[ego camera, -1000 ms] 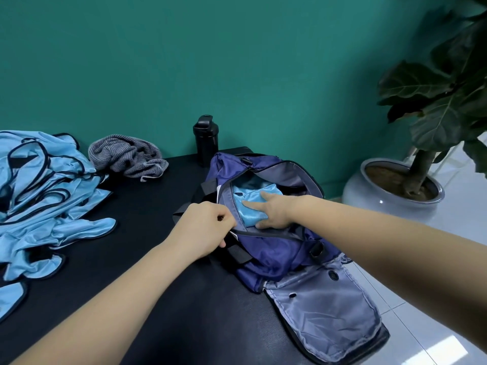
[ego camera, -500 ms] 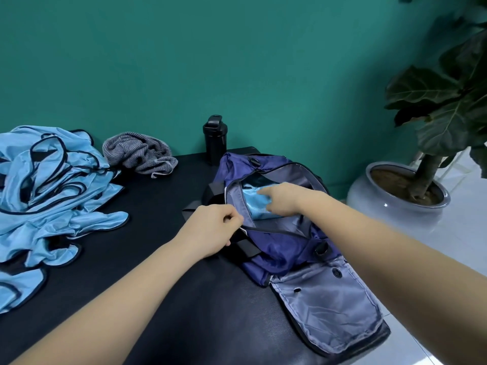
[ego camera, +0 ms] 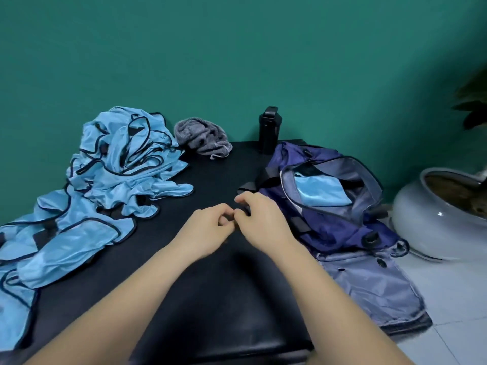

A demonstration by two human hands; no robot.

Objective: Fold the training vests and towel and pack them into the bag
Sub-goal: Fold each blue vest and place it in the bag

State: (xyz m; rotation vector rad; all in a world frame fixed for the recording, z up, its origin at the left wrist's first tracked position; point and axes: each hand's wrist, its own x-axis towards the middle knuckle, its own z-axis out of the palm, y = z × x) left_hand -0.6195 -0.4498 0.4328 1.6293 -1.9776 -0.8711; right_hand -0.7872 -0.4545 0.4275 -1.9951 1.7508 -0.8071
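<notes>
The purple bag (ego camera: 334,233) lies unzipped on the right side of the black table (ego camera: 224,299). A folded light-blue vest (ego camera: 321,193) sits inside its opening. A heap of unfolded light-blue vests (ego camera: 118,169) with dark trim covers the left side of the table. The grey striped towel (ego camera: 203,137) lies crumpled by the wall. My left hand (ego camera: 208,230) and my right hand (ego camera: 261,219) are close together over the table just left of the bag, fingers loosely curled and holding nothing. Their fingertips nearly touch each other.
A black bottle (ego camera: 268,130) stands by the wall behind the bag. The bag's grey flap (ego camera: 369,280) hangs over the table's right edge. A large grey plant pot (ego camera: 432,227) stands on the tiled floor to the right.
My right hand has come out of the bag, leaving the folded vest inside. My left hand has let go of the bag's edge. Both hands moved left, and the view turned left.
</notes>
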